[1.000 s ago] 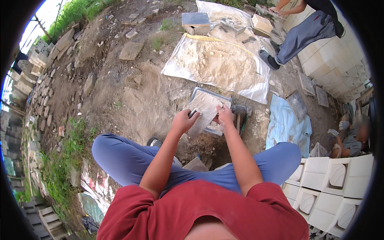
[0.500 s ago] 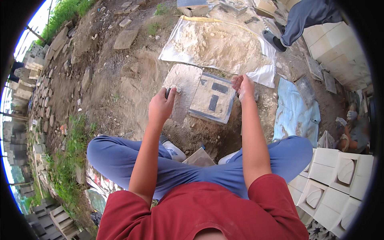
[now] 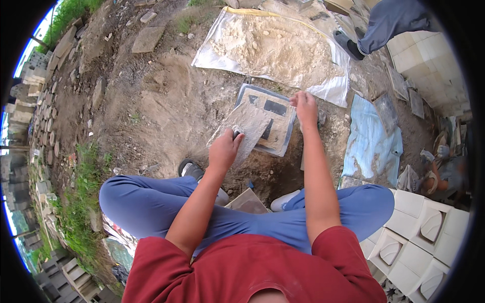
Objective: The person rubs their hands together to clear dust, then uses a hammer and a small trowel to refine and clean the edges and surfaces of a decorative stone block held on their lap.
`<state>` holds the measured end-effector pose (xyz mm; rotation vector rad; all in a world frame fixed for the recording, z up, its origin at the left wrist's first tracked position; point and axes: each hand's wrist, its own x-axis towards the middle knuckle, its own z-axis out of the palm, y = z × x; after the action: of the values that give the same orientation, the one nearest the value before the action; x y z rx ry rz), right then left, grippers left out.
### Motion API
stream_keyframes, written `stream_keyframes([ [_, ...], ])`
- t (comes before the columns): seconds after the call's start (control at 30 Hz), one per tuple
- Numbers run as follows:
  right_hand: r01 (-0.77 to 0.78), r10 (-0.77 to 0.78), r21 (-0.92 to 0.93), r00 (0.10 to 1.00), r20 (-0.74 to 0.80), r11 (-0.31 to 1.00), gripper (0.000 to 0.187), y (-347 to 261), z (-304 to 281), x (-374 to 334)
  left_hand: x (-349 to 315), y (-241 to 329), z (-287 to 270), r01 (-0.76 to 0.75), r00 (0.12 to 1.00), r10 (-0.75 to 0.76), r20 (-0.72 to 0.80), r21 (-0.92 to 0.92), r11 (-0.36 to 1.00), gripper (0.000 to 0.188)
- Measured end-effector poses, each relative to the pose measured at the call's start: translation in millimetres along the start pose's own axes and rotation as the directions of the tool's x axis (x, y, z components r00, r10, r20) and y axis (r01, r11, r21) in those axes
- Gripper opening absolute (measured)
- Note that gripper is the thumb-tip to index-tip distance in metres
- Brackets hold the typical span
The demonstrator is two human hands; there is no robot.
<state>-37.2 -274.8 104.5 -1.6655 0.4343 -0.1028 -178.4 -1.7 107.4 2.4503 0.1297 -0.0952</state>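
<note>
My left hand is closed around the dark handle of a flat plastering trowel. The trowel's broad plate is coated in pale dust and lies tilted over the left part of a grey-rimmed mould, hiding that part. Pale sandy material fills the mould around dark rectangular pieces. At the mould's upper right edge is my right hand, its fingers curled and pressed together. Whatever they may hold is too small to make out.
A white sheet heaped with pale powder spreads beyond the mould. To the right are a blue cloth and stacked pale blocks. Another person's leg stands at far right. Stones and grass lie left.
My left hand has brought the trowel right and nearer, turning it so that it overlaps the mould more. My right hand stays by the mould's edge. My left foot has shifted outward.
</note>
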Motion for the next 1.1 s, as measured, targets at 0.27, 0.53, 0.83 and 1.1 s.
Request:
stream_keyframes([
  [0.27, 0.687, -0.636, -0.484, 0.712, 0.298, 0.542, 0.03, -10, 118, -17, 0, -13, 18, 0.079, 0.995, -0.081, 0.058, 0.039, 0.996, 0.048],
  [0.53, 0.791, -0.707, -0.578, 0.526, 0.473, 0.201, 0.041, 40, 153, -14, 6, 1, 18, 0.176, 0.977, -0.183, 0.109, 0.064, 0.982, 0.047],
  [0.83, 0.827, -0.677, -0.559, 0.446, 0.586, 0.062, 0.035, 55, 179, -19, 11, 5, 19, 0.234, 0.956, -0.245, 0.163, 0.084, 0.969, 0.048],
  [1.1, 0.87, -0.718, -0.469, 0.423, 0.553, 0.151, 0.04, 11, 190, -12, 10, -7, 13, 0.246, 0.952, -0.256, 0.167, 0.078, 0.966, 0.049],
])
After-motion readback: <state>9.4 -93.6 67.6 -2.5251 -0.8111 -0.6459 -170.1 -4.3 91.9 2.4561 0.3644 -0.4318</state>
